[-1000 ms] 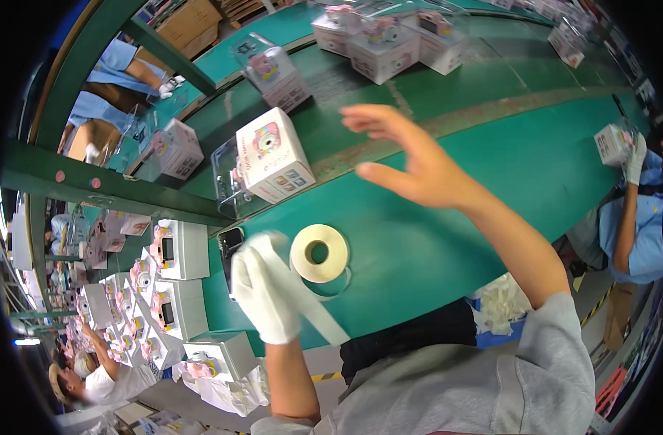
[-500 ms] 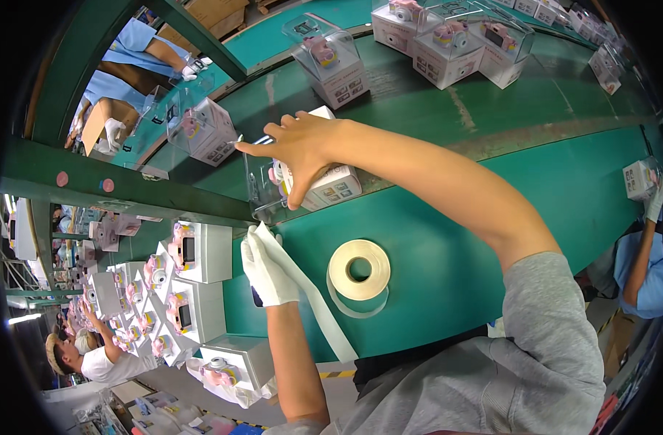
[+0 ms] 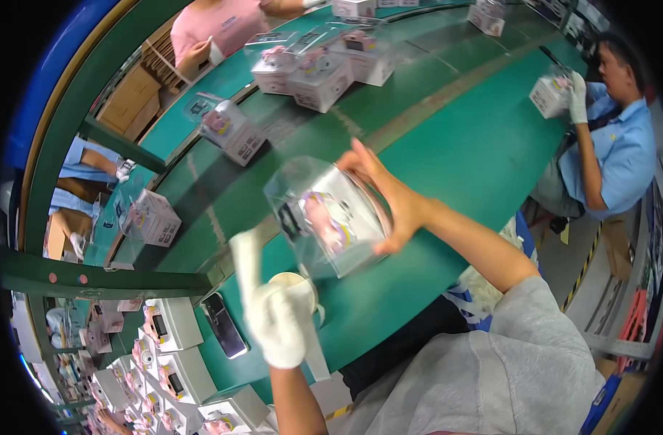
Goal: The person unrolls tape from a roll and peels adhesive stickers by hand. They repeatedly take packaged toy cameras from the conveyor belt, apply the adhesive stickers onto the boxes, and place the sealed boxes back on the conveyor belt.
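Note:
My bare right hand (image 3: pixel 397 210) grips a white box with a clear plastic cover (image 3: pixel 335 217), tilted so the pink toy camera (image 3: pixel 328 225) inside shows. The box is held above the near green worktop. Close to its left side is my white-gloved left hand (image 3: pixel 273 319), smeared by motion, one finger stretched upward. A pale strip of tape (image 3: pixel 315 359) hangs below that glove, apparently held in its curled fingers. Partly hidden behind the glove lies a cream roll of tape (image 3: pixel 304 288).
A dark phone (image 3: pixel 225 330) lies left of the glove. More clear-covered boxes (image 3: pixel 323 83) stand on the green conveyor (image 3: pixel 288 134). White boxes with pink cameras (image 3: pixel 175 373) are stacked lower left, beside a green metal beam (image 3: pixel 114 284). A co-worker in blue (image 3: pixel 614 156) holds a box at right.
My right hand has taken hold of the box and lifted it toward me, turning it. My left hand has moved with the strip. The view has swung right, showing more of the co-worker.

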Demonstrator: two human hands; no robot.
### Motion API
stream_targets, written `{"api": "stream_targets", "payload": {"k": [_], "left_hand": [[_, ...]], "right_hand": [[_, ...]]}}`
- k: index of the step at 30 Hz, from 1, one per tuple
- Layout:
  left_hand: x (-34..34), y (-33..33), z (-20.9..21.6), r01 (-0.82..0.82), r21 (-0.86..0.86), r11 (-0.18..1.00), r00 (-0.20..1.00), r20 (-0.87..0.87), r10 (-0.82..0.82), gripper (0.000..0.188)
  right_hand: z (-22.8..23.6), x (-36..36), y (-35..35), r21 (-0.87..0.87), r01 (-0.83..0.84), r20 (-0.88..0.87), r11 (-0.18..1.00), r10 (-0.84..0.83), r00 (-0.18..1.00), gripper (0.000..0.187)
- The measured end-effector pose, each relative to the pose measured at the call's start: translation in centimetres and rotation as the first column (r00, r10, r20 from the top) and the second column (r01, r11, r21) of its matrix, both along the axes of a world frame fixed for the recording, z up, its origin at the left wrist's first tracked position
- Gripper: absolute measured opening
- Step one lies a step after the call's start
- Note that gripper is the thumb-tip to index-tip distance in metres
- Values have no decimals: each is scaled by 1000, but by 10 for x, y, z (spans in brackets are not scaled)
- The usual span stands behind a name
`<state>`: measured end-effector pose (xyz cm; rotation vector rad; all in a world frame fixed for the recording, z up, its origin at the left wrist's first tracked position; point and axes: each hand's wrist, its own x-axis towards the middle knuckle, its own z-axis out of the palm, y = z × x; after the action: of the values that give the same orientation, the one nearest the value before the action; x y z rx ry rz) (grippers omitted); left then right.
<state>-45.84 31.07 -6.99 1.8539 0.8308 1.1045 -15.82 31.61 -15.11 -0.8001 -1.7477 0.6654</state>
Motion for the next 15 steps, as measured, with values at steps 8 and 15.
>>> {"api": "stream_targets", "payload": {"k": [8, 15], "left_hand": [[67, 8, -12, 251, 466, 849, 961, -225, -160, 20], [59, 22, -46, 251, 379, 891, 959, 31, -283, 27]], "right_hand": [[-24, 30, -111, -85, 172, -317, 981, -190, 929, 129], [14, -24, -145, 34, 454, 32, 890, -455, 890, 13]]}}
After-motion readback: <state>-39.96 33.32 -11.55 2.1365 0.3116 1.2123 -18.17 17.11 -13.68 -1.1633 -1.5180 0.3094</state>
